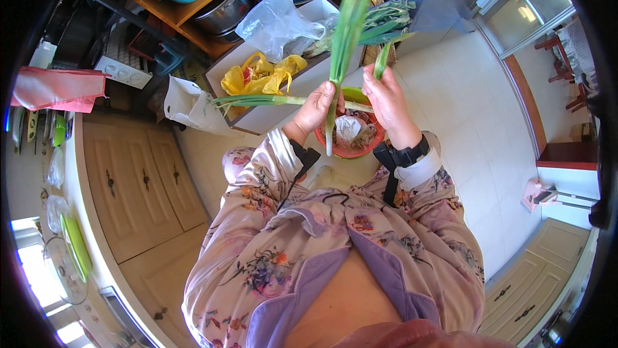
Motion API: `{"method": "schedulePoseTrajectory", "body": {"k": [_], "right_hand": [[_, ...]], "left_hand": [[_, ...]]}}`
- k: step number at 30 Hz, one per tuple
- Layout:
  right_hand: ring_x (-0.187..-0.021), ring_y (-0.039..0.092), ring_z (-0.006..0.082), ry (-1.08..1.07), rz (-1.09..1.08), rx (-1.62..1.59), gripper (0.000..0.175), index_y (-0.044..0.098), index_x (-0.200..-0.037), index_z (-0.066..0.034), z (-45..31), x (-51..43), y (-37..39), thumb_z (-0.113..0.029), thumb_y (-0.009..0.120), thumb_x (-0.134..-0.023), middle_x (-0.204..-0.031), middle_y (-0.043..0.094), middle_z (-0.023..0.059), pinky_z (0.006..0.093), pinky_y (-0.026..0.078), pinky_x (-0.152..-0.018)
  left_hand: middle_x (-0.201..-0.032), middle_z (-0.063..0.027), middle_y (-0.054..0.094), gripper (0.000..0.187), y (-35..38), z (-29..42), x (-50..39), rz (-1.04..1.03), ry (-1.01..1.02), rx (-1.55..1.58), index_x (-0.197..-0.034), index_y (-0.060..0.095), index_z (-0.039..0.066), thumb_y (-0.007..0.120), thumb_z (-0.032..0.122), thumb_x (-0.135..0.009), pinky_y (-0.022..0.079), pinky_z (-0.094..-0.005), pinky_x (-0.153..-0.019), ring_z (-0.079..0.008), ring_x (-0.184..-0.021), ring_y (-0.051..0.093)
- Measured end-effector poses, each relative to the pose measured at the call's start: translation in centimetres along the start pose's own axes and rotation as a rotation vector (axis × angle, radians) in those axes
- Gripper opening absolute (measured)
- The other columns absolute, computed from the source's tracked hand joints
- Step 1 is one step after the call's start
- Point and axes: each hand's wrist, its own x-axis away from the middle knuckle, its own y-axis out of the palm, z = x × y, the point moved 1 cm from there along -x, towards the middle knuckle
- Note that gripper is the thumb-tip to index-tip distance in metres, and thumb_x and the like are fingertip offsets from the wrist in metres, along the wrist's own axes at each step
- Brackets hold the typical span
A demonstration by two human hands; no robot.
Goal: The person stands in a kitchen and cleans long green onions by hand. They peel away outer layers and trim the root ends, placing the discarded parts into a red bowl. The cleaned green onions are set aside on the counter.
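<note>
My left hand (313, 110) is closed around a long green onion (342, 53), its white end pointing down towards me and its leaves spreading away. To the right, my right hand (386, 102) pinches a short piece of green onion leaf (381, 62) between thumb and fingers. Another green onion (285, 100) lies crosswise behind my hands, over a red basin (380, 141) that holds scraps and a crumpled white item. More green onions (386, 25) lie in a bundle on the edge of the box beyond my hands.
An open box (265, 117) beyond my left hand holds yellow plastic bags (263, 75) and a clear plastic bag (280, 25). Beside it stands a white bag (193, 107). Wooden shelves (186, 10) with metal pots and basins are behind. Cabinets (130, 179) line the left side.
</note>
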Motion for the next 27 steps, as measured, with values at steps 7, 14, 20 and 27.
{"method": "schedulePoseTrajectory", "body": {"k": [7,14,20,27], "right_hand": [[-0.076,0.045,0.0039,0.051,-0.011,0.049,0.023,0.055,-0.110,-0.0052,-0.9,-1.0,0.5,-0.017,0.059,-0.091,-0.088,0.054,-0.0040,0.0202,0.038,-0.068],[-0.063,0.039,0.0052,0.037,0.088,0.102,0.008,0.054,-0.095,-0.0080,0.9,-0.3,0.6,-0.016,0.054,-0.093,-0.075,0.047,-0.0048,0.0195,0.034,-0.057],[-0.066,0.045,0.0069,-0.010,0.198,0.005,0.013,0.053,-0.095,-0.0073,1.3,0.2,1.2,-0.020,0.049,-0.096,-0.079,0.051,-0.0010,0.0212,0.039,-0.062],[-0.079,0.054,0.0195,-0.670,0.179,0.881,0.013,0.055,-0.092,-0.0018,-2.0,0.8,1.8,-0.014,0.050,-0.093,-0.089,0.059,0.0081,0.0307,0.043,-0.072]], "left_hand": [[-0.083,-0.0061,0.061,0.038,1.4,0.2,-0.2,-0.053,-0.035,0.065,-0.117,0.050,0.003,0.041,0.035,-0.098,0.047,-0.0294,-0.080,-0.0150,-0.081,0.059],[-0.075,-0.0046,0.058,0.026,2.2,0.1,-0.6,0.088,0.057,0.121,-0.107,0.048,0.004,0.043,0.028,-0.098,0.048,-0.0255,-0.061,-0.0121,-0.064,0.056],[-0.068,-0.0015,0.053,0.022,2.7,0.2,-1.1,0.336,0.054,0.115,-0.102,0.048,0.004,0.044,0.024,-0.098,0.043,-0.0226,-0.050,-0.0090,-0.055,0.050],[-0.061,0.0013,0.048,0.018,1.9,0.4,-0.9,0.368,0.036,0.035,-0.095,0.050,0.005,0.047,0.023,-0.096,0.039,-0.0220,-0.043,-0.0066,-0.047,0.044]]}}
